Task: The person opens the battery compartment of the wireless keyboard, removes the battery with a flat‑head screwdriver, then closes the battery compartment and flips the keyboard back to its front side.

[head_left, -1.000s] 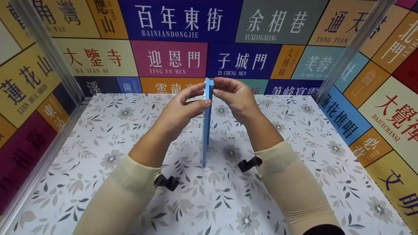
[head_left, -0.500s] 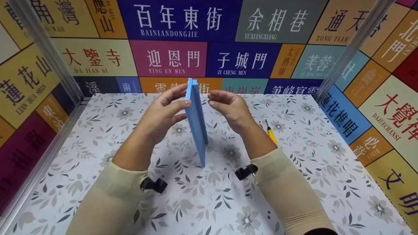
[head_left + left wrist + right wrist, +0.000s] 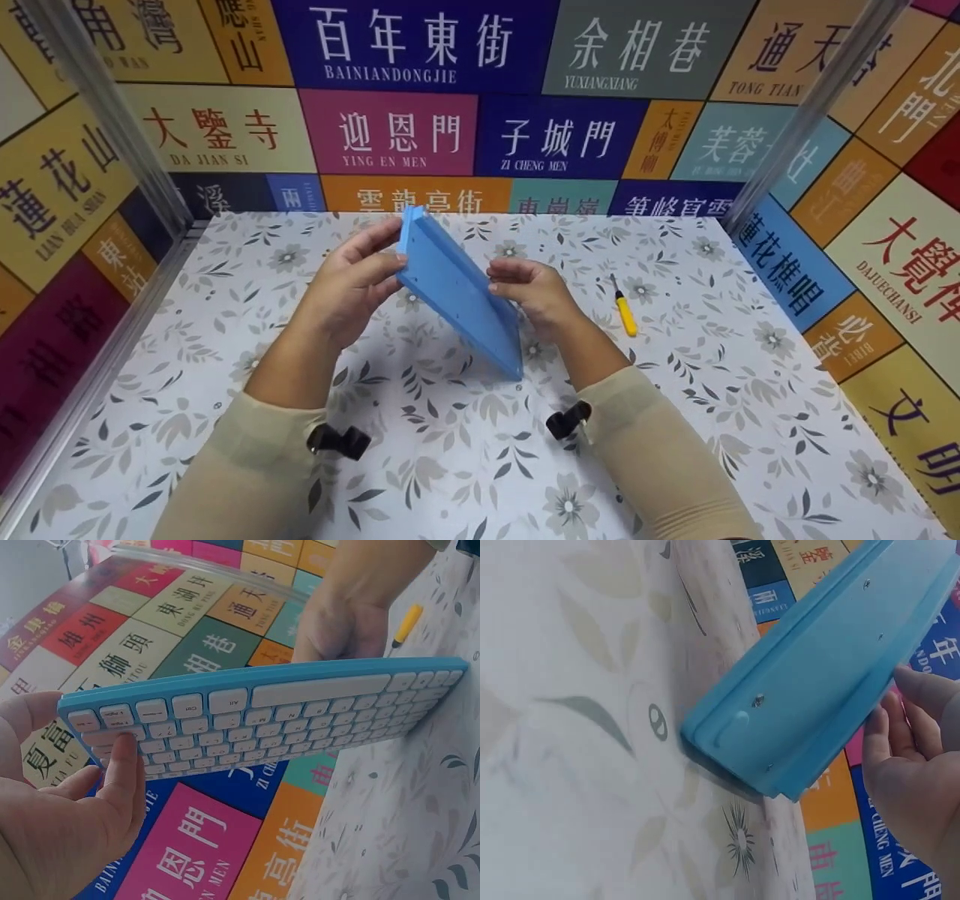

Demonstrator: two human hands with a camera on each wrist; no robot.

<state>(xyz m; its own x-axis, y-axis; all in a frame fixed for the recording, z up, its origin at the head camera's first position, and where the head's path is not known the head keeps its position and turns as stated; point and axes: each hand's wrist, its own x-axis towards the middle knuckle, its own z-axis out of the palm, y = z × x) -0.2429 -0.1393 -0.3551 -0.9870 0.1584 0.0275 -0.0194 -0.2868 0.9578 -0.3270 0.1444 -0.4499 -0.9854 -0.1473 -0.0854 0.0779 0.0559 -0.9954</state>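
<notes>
A light blue keyboard (image 3: 465, 307) with white keys stands tilted on the table, its lower end at the cloth and its screwed underside facing the head camera. My left hand (image 3: 346, 281) pinches its raised end at the upper left. In the left wrist view, a finger of the left hand (image 3: 82, 817) presses on the white keys (image 3: 292, 716). My right hand (image 3: 536, 292) is at the keyboard's far long edge, fingers loosely bent. The right wrist view shows the fingertips of this right hand (image 3: 915, 742) right at the thick ridge of the underside (image 3: 817, 682).
A screwdriver (image 3: 625, 315) with a yellow handle lies on the table to the right of my right hand. Floral cloth (image 3: 420, 480) covers the table. Panels with large lettering (image 3: 420, 45) and metal posts (image 3: 112, 112) enclose it at the back and sides.
The keyboard's upper end has swung left and down with my left hand, so its underside now shows. My right hand has moved down along the keyboard, and the screwdriver has come into sight.
</notes>
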